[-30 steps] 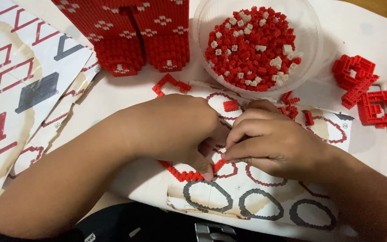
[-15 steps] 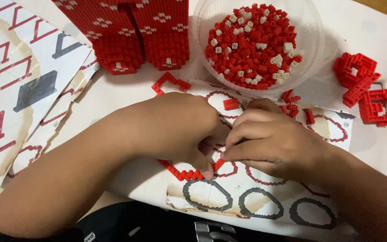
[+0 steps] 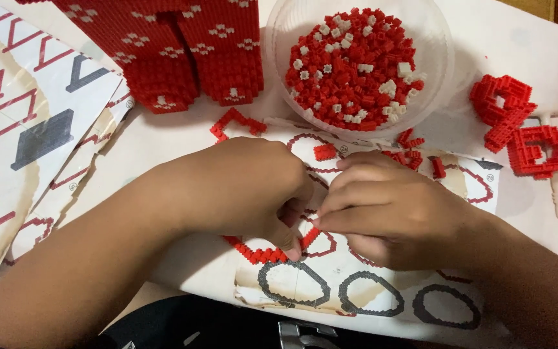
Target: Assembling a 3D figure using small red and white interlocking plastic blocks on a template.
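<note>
We press our left hand (image 3: 247, 190) and right hand (image 3: 389, 210) together over the pattern sheet (image 3: 356, 304), fingertips pinched on a red block ring (image 3: 272, 251) lying on it. A clear bowl (image 3: 440, 58) of red and white blocks sits just beyond.

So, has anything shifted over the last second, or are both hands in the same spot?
Almost nothing visibly changed. The left hand and right hand stay pressed together, fingertips on the red brick strip over the printed pattern sheet; whether they grip it is hidden. The clear bowl of bricks, the red built block and the small red assemblies have not moved.
</note>
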